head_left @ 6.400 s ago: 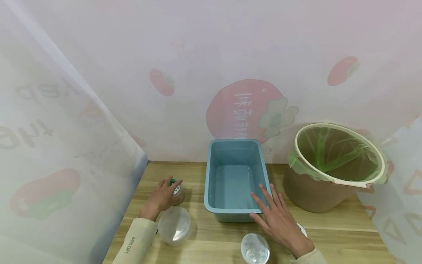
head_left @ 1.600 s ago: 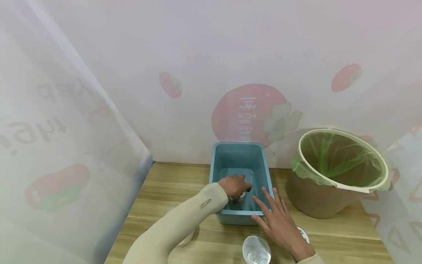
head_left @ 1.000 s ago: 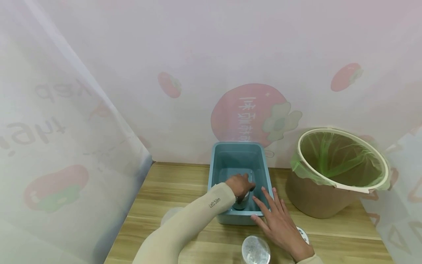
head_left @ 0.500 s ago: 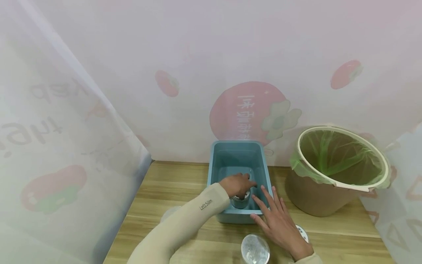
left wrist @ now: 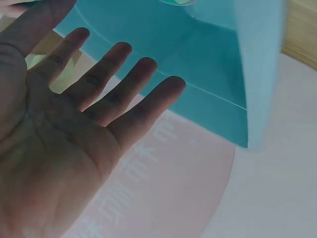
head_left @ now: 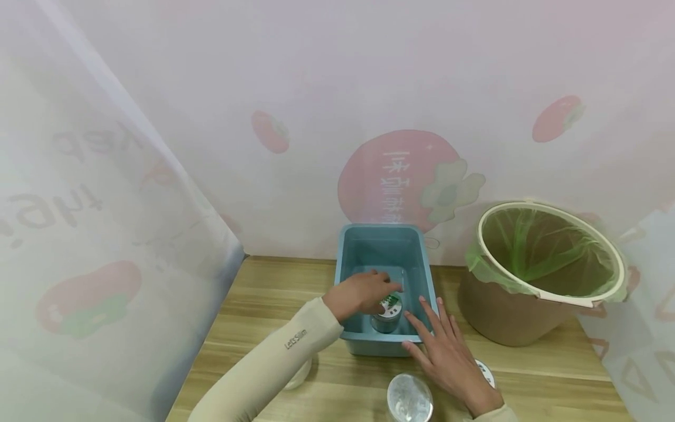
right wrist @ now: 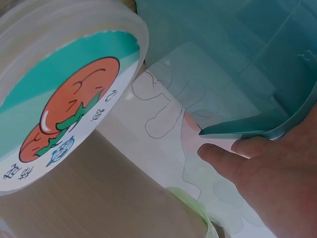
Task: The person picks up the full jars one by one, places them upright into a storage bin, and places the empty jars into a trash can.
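Observation:
A small clear jar (head_left: 387, 319) with a white-and-green label on its lid stands inside the blue plastic bin (head_left: 381, 349), near the front. Just over it my left hand (head_left: 364, 291) hovers, partly covering the lid; in the left wrist view its fingers (left wrist: 143, 111) stretch out and hold nothing. On the bin's right front rim rests my right hand (head_left: 448, 357), fingers spread. Beside the right wrist is another jar (head_left: 485, 373), mostly hidden in the head view. The right wrist view shows a tomato picture on that jar's lid (right wrist: 74, 104).
A brown bucket (head_left: 506, 316) lined with a green bag stands to the right. In front of the bin is a clear round container (head_left: 409, 398). Another clear container (head_left: 299, 376) lies mostly behind my left sleeve. A printed cloth wall (head_left: 295, 193) closes off the back.
Earlier my left hand gripped the jar on the left of the table; the jar went into the bin. Now that hand has released it and drawn up and left. The right hand stayed put.

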